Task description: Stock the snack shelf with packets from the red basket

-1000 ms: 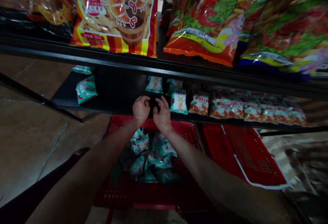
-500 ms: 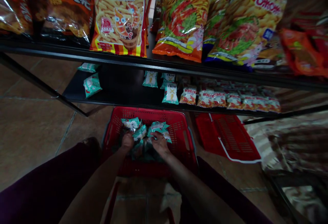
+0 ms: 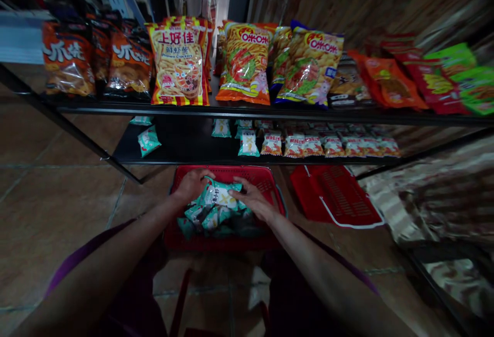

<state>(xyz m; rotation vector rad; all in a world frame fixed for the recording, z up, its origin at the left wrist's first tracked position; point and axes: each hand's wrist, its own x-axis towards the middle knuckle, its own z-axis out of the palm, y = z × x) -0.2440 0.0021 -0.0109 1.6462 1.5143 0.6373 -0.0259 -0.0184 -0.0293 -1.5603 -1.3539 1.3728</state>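
Just above the red shopping basket (image 3: 247,172), a teal and white snack bag (image 3: 223,196) is between my two hands, its printed front turned up. My left hand (image 3: 193,184) curls round the bag's left end. On the other end, my right hand (image 3: 252,199) grips with the thumb on the front and the fingers behind. More teal snack bags (image 3: 212,219) lie heaped in the basket under the held one. They partly overlap, and the basket's bottom is hidden.
The lower black shelf (image 3: 185,144) carries several teal bags (image 3: 248,143) and rows of red and white bags (image 3: 295,145). Larger chip bags (image 3: 180,67) stand on the upper shelf. A second red basket (image 3: 335,195) sits on the floor at right.
Both hands have come up from inside the basket with a teal snack bag between them. The view has tilted up, showing more of the upper shelf and what lies behind it.
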